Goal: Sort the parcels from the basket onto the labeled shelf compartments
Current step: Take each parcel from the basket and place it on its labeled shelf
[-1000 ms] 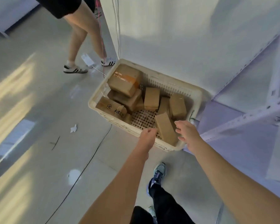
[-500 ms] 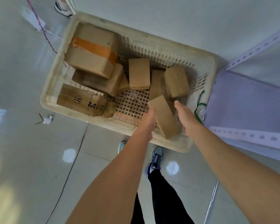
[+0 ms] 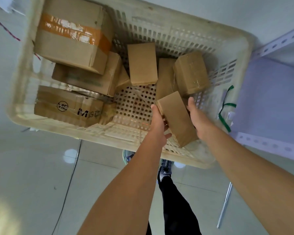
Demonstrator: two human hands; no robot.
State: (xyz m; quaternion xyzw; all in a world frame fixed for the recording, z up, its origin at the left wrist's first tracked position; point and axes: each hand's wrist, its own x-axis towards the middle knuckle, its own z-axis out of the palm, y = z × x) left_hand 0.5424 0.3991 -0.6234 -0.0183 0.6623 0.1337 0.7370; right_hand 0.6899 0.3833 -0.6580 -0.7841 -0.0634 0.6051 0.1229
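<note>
Right now I have the small plain brown cardboard parcel clamped between both hands, tilted, over the near right corner of the cream perforated plastic basket. My left hand grips its left long side, with the fingers curled in under it. My right hand grips the opposite side, thumb up by the top edge, and the rest of its fingers are out of sight behind the cardboard.

I judge it light. It is a slim, stiff block with sharp corners and a matt face, so it should not slip, and a squeeze across the two long sides looks like the right hold. Pressing the broad face would risk denting it.

Several more parcels are left in the basket. A large carton with an orange tape band sits in the far left corner, stacked on a flat brown carton. A carton printed with black lettering lies against the near left wall. Near the middle a small plain box stands on end. A slim brown box and a box wrapped in clear tape lean together towards the far right. A green strap hangs on the right wall. Just beside that wall stands the white metal shelf. I can read no labels on it from here.
</note>
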